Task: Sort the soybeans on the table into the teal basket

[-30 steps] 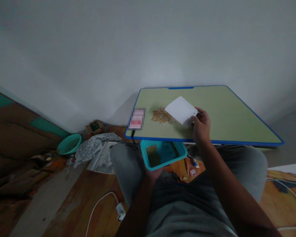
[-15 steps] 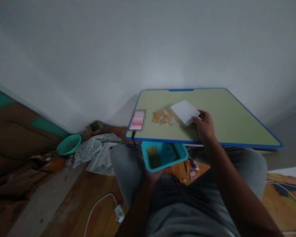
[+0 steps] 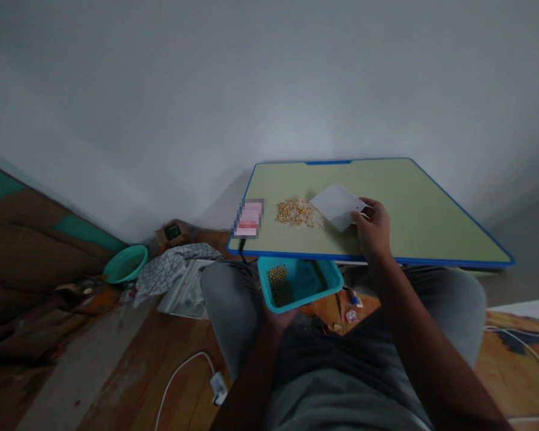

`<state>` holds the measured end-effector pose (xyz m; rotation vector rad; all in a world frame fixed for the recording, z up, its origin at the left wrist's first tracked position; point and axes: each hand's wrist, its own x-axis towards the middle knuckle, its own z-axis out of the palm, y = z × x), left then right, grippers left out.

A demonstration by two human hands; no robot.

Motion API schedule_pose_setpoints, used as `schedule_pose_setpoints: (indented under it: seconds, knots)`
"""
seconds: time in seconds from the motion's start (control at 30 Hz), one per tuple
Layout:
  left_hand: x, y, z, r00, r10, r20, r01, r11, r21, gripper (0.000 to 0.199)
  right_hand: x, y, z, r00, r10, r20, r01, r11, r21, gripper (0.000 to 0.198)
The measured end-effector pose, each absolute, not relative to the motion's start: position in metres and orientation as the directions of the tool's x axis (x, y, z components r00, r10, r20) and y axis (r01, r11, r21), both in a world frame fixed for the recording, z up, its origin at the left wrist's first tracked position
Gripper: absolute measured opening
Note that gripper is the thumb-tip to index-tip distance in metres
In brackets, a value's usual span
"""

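Now drawn rightward, the white card [image 3: 336, 206] pinched by the right hand [image 3: 374, 230] leaves more yellow beans [image 3: 291, 212] exposed; the left hand [image 3: 282, 317], closure unclear, supports a turquoise tub [image 3: 302, 279].

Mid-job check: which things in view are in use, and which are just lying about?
In use:
- White card, pinched in the right hand
- Teal tub, supported by the left hand
- Grain pile beside the card
- Green tabletop under the pile

Apparently just lying about:
- Round basin
- Checked cloth
- White power strip
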<state>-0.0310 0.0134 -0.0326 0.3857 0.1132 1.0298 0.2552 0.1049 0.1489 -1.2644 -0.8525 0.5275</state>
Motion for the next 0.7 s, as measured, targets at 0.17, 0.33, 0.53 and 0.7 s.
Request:
schedule_pose_setpoints:
  seconds: [0.17,0.33,0.53,0.7]
  knots:
    - [-0.0308,0.0137,-0.0347,0.512,0.856,0.068,-0.809,0.454,0.373,0.052,0.2542,0.1037,0.1524,0.6,0.762,0.241,0.089,0.237,-0.968,0.047]
    - [-0.031,0.0119,-0.0326,0.494,0.868,0.051,-0.813,0.44,0.381,0.05,0.2555,0.1047,0.1504,0.568,0.773,0.282,0.15,0.239,-0.959,0.046]
    - [-0.0297,0.0123,-0.0348,0.493,0.869,0.038,-0.809,0.441,0.389,0.053,0.2569,0.1042,0.1496,0.492,0.82,0.292,0.14,0.257,-0.956,0.047]
    - [-0.0304,0.013,-0.0359,0.503,0.863,0.042,-0.802,0.449,0.393,0.052,0.2553,0.1025,0.1536,0.477,0.839,0.264,0.086,0.254,-0.963,0.05]
